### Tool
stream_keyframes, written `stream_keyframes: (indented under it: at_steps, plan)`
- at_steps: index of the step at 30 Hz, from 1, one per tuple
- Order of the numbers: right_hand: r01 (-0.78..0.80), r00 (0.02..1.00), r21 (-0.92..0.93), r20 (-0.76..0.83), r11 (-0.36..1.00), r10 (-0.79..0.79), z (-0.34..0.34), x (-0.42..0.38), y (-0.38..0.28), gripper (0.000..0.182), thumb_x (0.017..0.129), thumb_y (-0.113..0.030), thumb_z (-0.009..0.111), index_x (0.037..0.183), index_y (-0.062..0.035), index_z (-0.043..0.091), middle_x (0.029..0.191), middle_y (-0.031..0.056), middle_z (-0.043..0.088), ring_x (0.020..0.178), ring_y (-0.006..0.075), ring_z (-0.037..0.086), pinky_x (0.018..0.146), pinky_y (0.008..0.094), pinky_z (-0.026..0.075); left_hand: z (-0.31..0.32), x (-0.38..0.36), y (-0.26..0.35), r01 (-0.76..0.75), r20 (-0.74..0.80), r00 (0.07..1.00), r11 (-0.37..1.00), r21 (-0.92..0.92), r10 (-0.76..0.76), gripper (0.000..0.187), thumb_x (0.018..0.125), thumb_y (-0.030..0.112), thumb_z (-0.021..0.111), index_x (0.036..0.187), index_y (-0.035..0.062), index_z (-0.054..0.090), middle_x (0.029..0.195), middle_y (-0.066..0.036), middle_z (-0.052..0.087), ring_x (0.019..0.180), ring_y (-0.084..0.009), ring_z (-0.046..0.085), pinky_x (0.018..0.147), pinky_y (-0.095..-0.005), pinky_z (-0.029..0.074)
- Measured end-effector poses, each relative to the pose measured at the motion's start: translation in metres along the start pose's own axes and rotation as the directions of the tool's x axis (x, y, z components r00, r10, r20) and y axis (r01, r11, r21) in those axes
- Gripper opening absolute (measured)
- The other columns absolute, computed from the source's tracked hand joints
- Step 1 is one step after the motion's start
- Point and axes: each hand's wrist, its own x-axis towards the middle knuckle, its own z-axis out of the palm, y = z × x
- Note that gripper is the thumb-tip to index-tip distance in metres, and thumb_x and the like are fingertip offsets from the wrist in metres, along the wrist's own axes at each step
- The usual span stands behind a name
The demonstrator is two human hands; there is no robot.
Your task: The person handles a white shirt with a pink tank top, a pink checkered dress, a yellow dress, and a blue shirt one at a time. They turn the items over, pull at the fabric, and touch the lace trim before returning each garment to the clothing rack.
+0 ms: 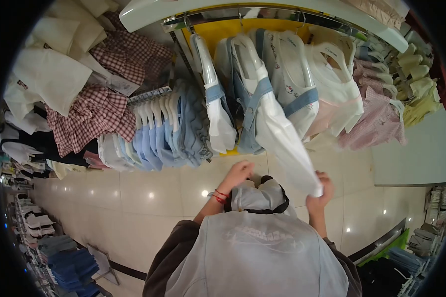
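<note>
My right hand [320, 191] is closed on the cuff end of a long white sleeve [287, 141], pulling it out toward me at a slant. That sleeve belongs to a white shirt with a blue denim dress [255, 111] over it, on a white hanger [247, 49]. Below the rail's clothes, in front of my body, my left hand [239, 173] is held up with loosely bent fingers, slightly blurred. It appears to hold nothing. A red cord bracelet [219, 196] circles that wrist.
Beside the denim dress hang white tops with blue trim [302, 101] and pink checked clothes [374, 119]. Light blue garments [153, 143] and red checked skirts [86, 116] hang to the left. A white shelf [332, 11] juts out above the metal rail [213, 20]. Folded jeans [72, 267] lie lower left.
</note>
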Motion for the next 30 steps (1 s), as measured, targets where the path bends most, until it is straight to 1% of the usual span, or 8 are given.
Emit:
stream_keyframes:
  at_steps: [3, 6, 9, 12, 15, 17, 21, 30]
  plan:
    - [-0.204, 0.97, 0.058, -0.125, 0.977, 0.21, -0.011, 0.008, 0.021, 0.012, 0.077, 0.0, 0.05, 0.087, -0.0024, 0.045, 0.078, 0.0094, 0.052, 0.071, 0.0171, 0.052, 0.061, 0.0287, 0.042, -0.044, -0.001, -0.037, 0.035, -0.342, 0.933, 0.972, -0.233, -0.116, 0.033, 0.083, 0.028, 0.056, 0.101, 0.0012, 0.049, 0.091, -0.007, 0.054, 0.082, -0.0135, 0.053, 0.07, -0.027, 0.044]
    - [-0.358, 0.911, 0.166, -0.156, 0.919, 0.383, -0.006, 0.015, 0.025, 0.026, 0.079, 0.001, 0.05, 0.101, -0.003, 0.038, 0.091, 0.0094, 0.048, 0.081, 0.014, 0.05, 0.066, 0.0272, 0.042, -0.072, 0.013, -0.052, -0.115, -0.757, 0.643, 0.992, 0.057, 0.118, 0.052, 0.081, 0.028, 0.059, 0.119, 0.0014, 0.037, 0.107, -0.01, 0.049, 0.097, -0.0202, 0.051, 0.077, -0.0318, 0.044]
    - [-0.49, 0.864, 0.22, -0.008, 0.843, 0.504, 0.007, 0.004, 0.034, 0.038, 0.077, 0.003, 0.051, 0.11, -0.0024, 0.032, 0.1, 0.0106, 0.043, 0.083, 0.015, 0.049, 0.071, 0.0277, 0.042, -0.085, 0.02, -0.036, -0.267, -0.684, 0.574, 0.892, 0.364, 0.451, 0.046, 0.082, 0.026, 0.058, 0.117, 0.0003, 0.042, 0.106, -0.013, 0.055, 0.096, -0.024, 0.054, 0.079, -0.034, 0.044]
    - [-0.451, 0.887, 0.072, 0.144, 0.89, 0.438, 0.038, -0.01, 0.032, 0.049, 0.073, 0.004, 0.054, 0.115, -0.0006, 0.03, 0.104, 0.0117, 0.041, 0.082, 0.0178, 0.05, 0.074, 0.0296, 0.043, -0.083, 0.012, 0.007, -0.241, -0.323, 0.87, 0.894, 0.378, 0.372, 0.035, 0.084, 0.025, 0.054, 0.107, -0.0009, 0.052, 0.097, -0.017, 0.06, 0.089, -0.0286, 0.058, 0.076, -0.0342, 0.044]
    - [-0.439, 0.826, 0.032, 0.406, 0.898, 0.39, 0.063, -0.022, 0.023, 0.061, 0.07, 0.006, 0.058, 0.121, -0.0018, 0.026, 0.11, 0.0132, 0.038, 0.091, 0.0209, 0.051, 0.077, 0.0308, 0.045, -0.055, 0.009, 0.024, -0.018, -0.179, 0.972, 0.81, 0.586, 0.152, 0.028, 0.086, 0.024, 0.049, 0.096, -0.0012, 0.057, 0.083, -0.019, 0.062, 0.079, -0.0334, 0.06, 0.071, -0.035, 0.045]
    - [-0.406, 0.781, -0.003, 0.518, 0.914, 0.349, 0.078, -0.021, 0.012, 0.061, 0.068, 0.005, 0.061, 0.119, -0.003, 0.029, 0.111, 0.0153, 0.038, 0.092, 0.0246, 0.052, 0.077, 0.0322, 0.045, -0.023, -0.005, 0.039, -0.29, -0.056, 0.941, 0.881, 0.375, 0.334, 0.028, 0.087, 0.023, 0.046, 0.094, -0.0014, 0.058, 0.08, -0.02, 0.061, 0.076, -0.0358, 0.059, 0.067, -0.0373, 0.045]
    - [-0.068, 0.845, -0.133, 0.519, 0.989, 0.128, 0.092, -0.021, 0.011, 0.054, 0.067, 0.0, 0.064, 0.115, -0.0053, 0.038, 0.107, 0.0169, 0.044, 0.089, 0.0288, 0.054, 0.074, 0.0336, 0.046, 0.001, -0.029, 0.071, -0.265, 0.077, 0.964, 0.931, 0.251, 0.254, 0.025, 0.087, 0.02, 0.046, 0.092, -0.0022, 0.057, 0.078, -0.02, 0.061, 0.074, -0.0357, 0.059, 0.067, -0.0369, 0.045]
    - [-0.729, 0.551, -0.013, 0.582, 0.684, 0.598, 0.077, -0.029, 0.029, 0.021, 0.08, -0.004, 0.046, 0.101, -0.0015, 0.049, 0.086, 0.0116, 0.056, 0.088, 0.0185, 0.054, 0.076, 0.0311, 0.042, -0.001, -0.031, 0.084, -0.406, 0.1, 0.913, 0.902, 0.145, 0.395, 0.024, 0.083, 0.021, 0.056, 0.094, -0.0003, 0.054, 0.092, -0.013, 0.058, 0.087, -0.0238, 0.056, 0.076, -0.0317, 0.043]
